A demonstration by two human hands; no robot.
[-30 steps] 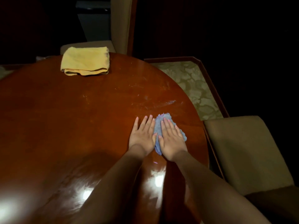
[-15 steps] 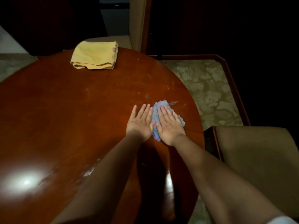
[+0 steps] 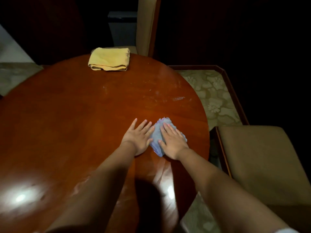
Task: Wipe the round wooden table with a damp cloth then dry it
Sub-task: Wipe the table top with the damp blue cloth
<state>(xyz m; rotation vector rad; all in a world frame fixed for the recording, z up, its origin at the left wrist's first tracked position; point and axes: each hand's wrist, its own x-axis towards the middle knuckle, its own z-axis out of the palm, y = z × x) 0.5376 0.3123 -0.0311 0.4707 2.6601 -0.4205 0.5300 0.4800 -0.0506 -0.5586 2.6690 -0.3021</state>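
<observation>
Since half a second earlier you slid the crumpled blue damp cloth (image 3: 158, 137) slightly nearer on the round glossy wooden table (image 3: 70, 118), right hand (image 3: 173, 142) pressing it flat-fingered to scrub, left hand (image 3: 138, 137) open and flat beside it, steadying; smears streaked the far surface, folded yellow dry towel (image 3: 109, 59) waited at the far edge.

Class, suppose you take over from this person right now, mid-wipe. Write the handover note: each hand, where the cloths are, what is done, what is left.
Left hand: flat, fingers straight, on the round wooden table, its edge against the blue cloth.
Right hand: flat, fingers straight, pressing on the blue cloth near the table's right edge.
Yellow cloth: folded at the far edge, untouched.
Done: wiping is under way on the right side.
Left: pale smears beyond the blue cloth remain to be wiped; I cannot tell how much of the rest has been wiped. Then dry the table, probably with the yellow cloth.
</observation>
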